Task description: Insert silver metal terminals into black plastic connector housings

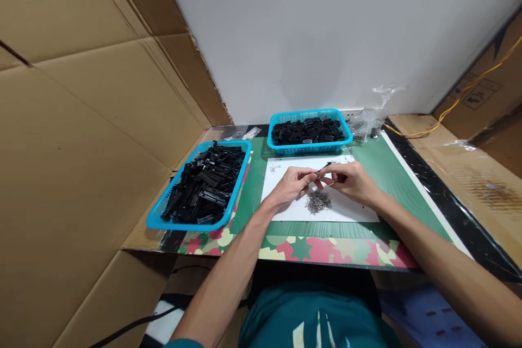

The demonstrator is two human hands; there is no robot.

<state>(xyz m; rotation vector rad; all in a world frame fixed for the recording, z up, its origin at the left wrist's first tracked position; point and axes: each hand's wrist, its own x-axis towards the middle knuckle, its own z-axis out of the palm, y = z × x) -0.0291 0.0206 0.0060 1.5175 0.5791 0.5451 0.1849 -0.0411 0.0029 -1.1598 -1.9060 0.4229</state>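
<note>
Both hands meet over a white sheet (285, 174) on the green mat. My left hand (291, 185) is closed in a pinch on a small black plastic part (325, 166) that pokes out toward the far side. My right hand (353, 182) is closed too, its fingertips pressed to the same part; it seems to grip a thin tool, too small to name. Just below the hands lies a pile of tiny metal springs or pins (318, 201).
A blue basket (163, 217) of long black parts stands at the left. A second blue basket (310, 148) of small black parts stands behind the sheet. Clear plastic bags (367, 122) lie at the back right. Cardboard walls (81, 119) close in the left; a cardboard box (468, 168) sits right.
</note>
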